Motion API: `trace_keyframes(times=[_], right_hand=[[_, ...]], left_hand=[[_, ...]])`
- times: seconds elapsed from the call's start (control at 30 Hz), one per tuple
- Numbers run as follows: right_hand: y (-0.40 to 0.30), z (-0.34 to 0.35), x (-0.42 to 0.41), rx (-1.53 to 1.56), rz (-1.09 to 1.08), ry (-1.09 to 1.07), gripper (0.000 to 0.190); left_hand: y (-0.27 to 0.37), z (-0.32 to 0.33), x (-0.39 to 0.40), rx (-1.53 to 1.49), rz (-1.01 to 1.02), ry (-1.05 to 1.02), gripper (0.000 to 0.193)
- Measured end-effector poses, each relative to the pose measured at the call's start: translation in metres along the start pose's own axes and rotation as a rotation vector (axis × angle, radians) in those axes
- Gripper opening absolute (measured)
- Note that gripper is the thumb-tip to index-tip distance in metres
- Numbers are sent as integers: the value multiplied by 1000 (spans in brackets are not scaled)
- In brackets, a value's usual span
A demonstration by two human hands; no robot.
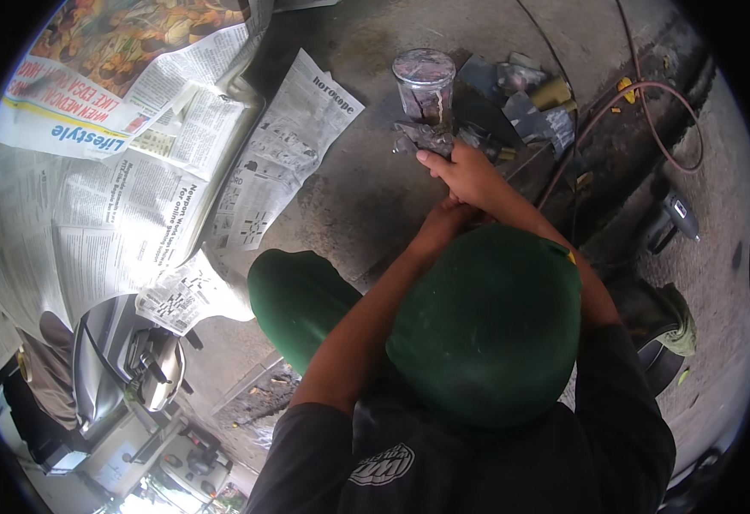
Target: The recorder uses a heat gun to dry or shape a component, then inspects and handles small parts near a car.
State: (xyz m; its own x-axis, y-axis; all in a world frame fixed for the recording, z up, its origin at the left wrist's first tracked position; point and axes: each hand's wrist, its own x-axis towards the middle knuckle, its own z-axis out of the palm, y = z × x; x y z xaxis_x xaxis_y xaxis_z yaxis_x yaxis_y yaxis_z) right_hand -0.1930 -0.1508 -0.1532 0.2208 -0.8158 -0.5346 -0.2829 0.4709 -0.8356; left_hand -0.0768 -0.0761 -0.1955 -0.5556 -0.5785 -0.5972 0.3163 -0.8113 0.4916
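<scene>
In the head view my right hand (468, 177) grips a grey, paint-stained tool (427, 138) that looks like a spray gun. Its thumb lies along the near side. Directly beyond stands a clear, paint-streaked cup (423, 83) with a stained round lid; whether it is joined to the tool is hard to tell. My left hand (447, 223) is just below my right hand, against or close to its wrist. The left fingers are mostly hidden. A rounded green form (484, 327), a knee or a cap, covers the middle of the view.
Newspaper (124, 212) drapes the left side; a loose sheet (279, 154) lies beside it. Several sandpaper-like scraps (535, 106) lie past the cup. A reddish hose (654, 87) loops at right, near a dark pistol-shaped tool (673, 221). A silvery vehicle part (163, 376) shows lower left.
</scene>
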Motion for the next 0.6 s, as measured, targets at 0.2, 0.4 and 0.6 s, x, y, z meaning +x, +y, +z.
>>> trace_keyframes(times=[0.2,0.4,0.6], right_hand=[[9,-1,2,-103,-143,184,51],[7,-6,-12,-211,-246,235,48],[1,-11,-25,-145,-66,27,52]], left_hand=[[4,7,5,-50,-3,20,27],[8,9,7,82,-37,48,30],[-8,7,4,13,25,69,31]])
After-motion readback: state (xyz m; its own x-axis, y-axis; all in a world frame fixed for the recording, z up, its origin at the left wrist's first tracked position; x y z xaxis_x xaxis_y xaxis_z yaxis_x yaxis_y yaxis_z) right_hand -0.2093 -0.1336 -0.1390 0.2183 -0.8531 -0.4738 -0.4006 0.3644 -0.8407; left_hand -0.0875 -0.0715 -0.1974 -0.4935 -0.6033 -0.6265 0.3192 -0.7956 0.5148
